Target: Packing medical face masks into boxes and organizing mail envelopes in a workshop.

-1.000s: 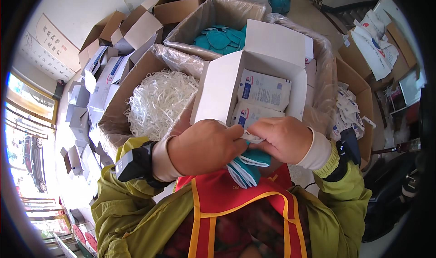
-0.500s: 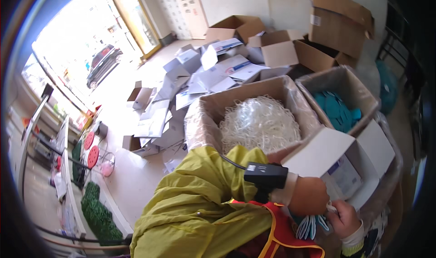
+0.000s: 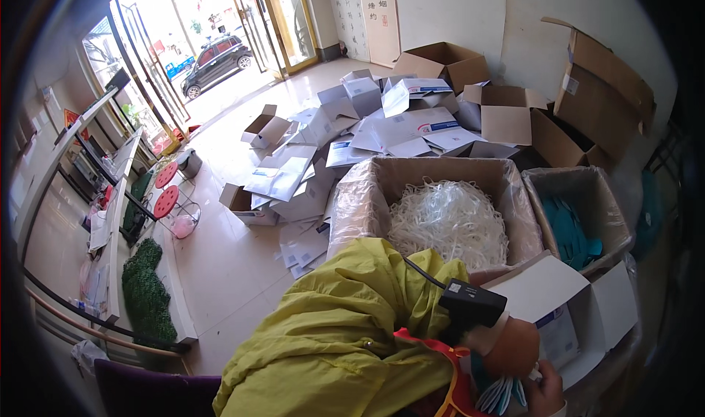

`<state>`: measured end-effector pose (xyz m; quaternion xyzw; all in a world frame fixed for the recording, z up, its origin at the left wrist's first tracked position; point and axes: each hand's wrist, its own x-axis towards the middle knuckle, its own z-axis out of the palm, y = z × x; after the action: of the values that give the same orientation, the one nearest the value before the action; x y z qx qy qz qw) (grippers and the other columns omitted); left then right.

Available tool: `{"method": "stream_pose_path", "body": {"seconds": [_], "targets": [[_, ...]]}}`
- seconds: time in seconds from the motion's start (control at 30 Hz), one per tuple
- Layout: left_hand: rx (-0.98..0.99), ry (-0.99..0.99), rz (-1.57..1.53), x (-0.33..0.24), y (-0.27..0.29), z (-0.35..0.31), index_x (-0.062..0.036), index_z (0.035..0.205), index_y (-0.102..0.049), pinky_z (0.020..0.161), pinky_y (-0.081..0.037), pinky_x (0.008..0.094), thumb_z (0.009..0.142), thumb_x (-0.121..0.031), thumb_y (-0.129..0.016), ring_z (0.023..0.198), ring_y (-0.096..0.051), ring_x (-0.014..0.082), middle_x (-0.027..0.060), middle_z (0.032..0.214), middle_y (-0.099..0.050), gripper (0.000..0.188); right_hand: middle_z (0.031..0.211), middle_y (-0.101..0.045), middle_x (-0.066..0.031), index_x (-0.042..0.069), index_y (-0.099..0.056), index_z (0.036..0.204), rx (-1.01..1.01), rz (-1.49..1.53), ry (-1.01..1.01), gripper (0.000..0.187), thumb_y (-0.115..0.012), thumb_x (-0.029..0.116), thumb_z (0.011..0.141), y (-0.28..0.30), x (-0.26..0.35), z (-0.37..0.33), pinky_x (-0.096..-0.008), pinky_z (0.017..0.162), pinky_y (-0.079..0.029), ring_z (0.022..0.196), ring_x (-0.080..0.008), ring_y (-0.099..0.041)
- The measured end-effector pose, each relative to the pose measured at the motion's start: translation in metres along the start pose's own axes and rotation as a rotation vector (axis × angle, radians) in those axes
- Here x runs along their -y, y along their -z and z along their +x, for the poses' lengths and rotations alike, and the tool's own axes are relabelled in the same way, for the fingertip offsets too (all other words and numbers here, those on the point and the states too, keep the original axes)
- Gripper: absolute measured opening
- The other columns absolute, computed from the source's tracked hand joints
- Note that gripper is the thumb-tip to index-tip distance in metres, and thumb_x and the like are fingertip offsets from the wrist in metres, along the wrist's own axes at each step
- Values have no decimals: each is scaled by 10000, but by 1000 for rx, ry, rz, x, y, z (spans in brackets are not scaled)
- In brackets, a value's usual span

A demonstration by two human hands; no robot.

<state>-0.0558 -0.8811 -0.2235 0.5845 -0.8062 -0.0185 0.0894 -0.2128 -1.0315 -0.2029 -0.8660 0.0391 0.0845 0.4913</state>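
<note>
Far left there's just the shop floor (image 3: 220, 270) with a green mat and a couple of red stools (image 3: 166, 189), and further back a messy heap of flattened white cartons (image 3: 352, 134). Moving right, a big cardboard box lined with plastic (image 3: 440, 196) holds a tangle of white strips (image 3: 449, 222), and next to it a second lined box (image 3: 580, 211) has teal masks (image 3: 573, 233) in the bottom. Empty brown boxes (image 3: 507, 101) sit behind those.

Down at the lower right, the left hand (image 3: 512, 347) comes out of a yellow sleeve with a black device strapped at the wrist, curled over a stack of blue-white face masks (image 3: 499, 395), fingers pressed onto them. The right hand (image 3: 547, 395) is barely in frame at the bottom edge, touching the same stack, but I can't tell how its grip sits. Just above is an open small white carton (image 3: 565, 307).

I'd say those masks are feather-light, floppy and prone to fanning out, so pinch the whole stack across the middle.
</note>
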Motion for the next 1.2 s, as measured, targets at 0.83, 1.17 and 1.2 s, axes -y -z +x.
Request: {"method": "stream_pose_path", "body": {"seconds": [0.83,1.17,1.2], "targets": [[-187,-167,-142,-2,33,-25,-78,868,-629,557,-534,386,723,-201,-650,656,-666,304,110,771,-632,191,1098,-611,-260,-55,-533,1221,48,-222,-399,335,-491,143,954,8,4,-37,-400,881,-457,1048,-369,-600],[-238,-63,-137,-6,36,-24,-37,982,-570,546,-537,396,753,-198,-623,633,-661,320,123,760,-629,285,1024,-572,-272,-33,-559,1145,-162,-605,77,297,-479,11,862,7,31,-49,-468,768,-455,917,-462,-555],[-247,-32,-153,-8,35,-25,-33,992,-565,552,-539,398,756,-195,-619,642,-662,322,126,760,-628,291,1018,-568,-272,-31,-563,1124,-172,-619,54,291,-480,3,847,5,36,-52,-476,768,-453,918,-478,-542]]}}
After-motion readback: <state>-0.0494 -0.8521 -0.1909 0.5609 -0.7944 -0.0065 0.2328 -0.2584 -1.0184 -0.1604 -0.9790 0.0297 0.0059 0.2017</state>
